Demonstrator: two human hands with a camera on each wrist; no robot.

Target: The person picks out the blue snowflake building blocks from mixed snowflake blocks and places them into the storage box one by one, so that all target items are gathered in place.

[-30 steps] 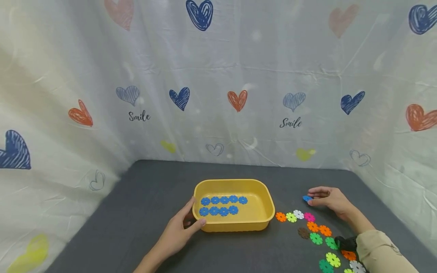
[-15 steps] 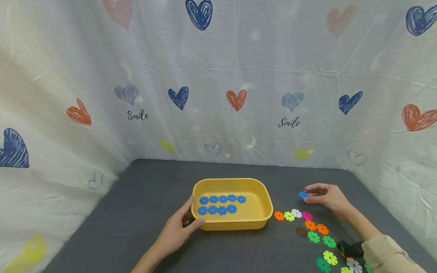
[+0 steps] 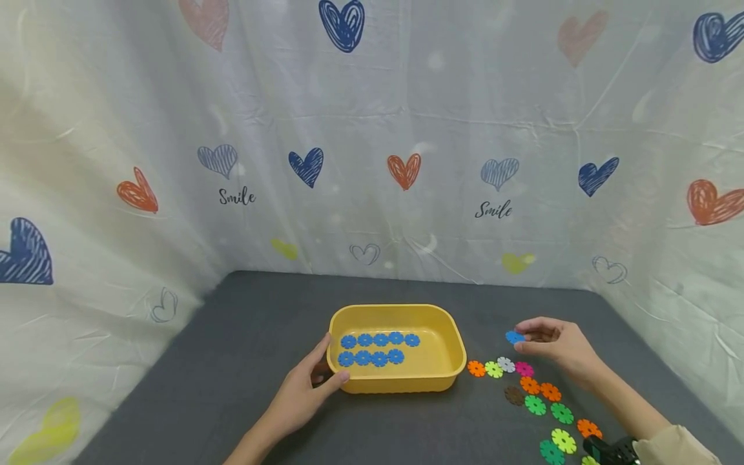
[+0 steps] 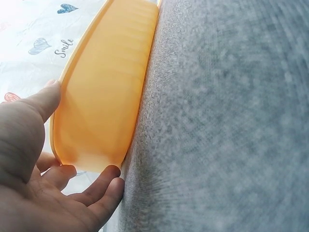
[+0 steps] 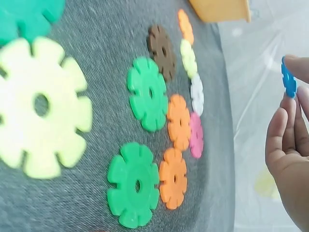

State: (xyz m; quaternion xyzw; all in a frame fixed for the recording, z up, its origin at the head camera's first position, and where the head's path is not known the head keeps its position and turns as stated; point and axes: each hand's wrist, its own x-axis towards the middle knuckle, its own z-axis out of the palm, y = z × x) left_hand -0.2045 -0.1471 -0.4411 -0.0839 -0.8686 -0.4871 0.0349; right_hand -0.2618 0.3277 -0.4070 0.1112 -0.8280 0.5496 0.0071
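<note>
A yellow plastic basin (image 3: pixel 401 385) stands on the dark cloth, and inside it blue flower-shaped discs (image 3: pixel 380 339) lie in two rows. My left hand (image 3: pixel 298 392) grips the basin's left end, thumb on the near rim; the left wrist view shows the fingertips (image 4: pixel 114 171) curled against its orange-lit wall (image 4: pixel 104 82). Right of the basin, my right hand (image 3: pixel 559 343) pinches a single blue flower-shaped disc (image 3: pixel 514 337) between thumb and fingers. That notched disc (image 5: pixel 288 79) appears nearly edge-on in the right wrist view, held above the cloth.
Loose notched discs trail from the basin's right side toward me: orange (image 3: pixel 476 369), white (image 3: pixel 506 365), pink (image 3: pixel 524 369), brown (image 3: pixel 514 396), green (image 3: pixel 535 405) and yellow-green (image 3: pixel 564 440). Some lie edge to edge. A white curtain with printed hearts (image 3: pixel 403 171) hangs behind the table.
My right hand has shifted slightly left with the blue disc, and its forearm has swung right, uncovering an orange disc. My left hand and the basin stay put.
</note>
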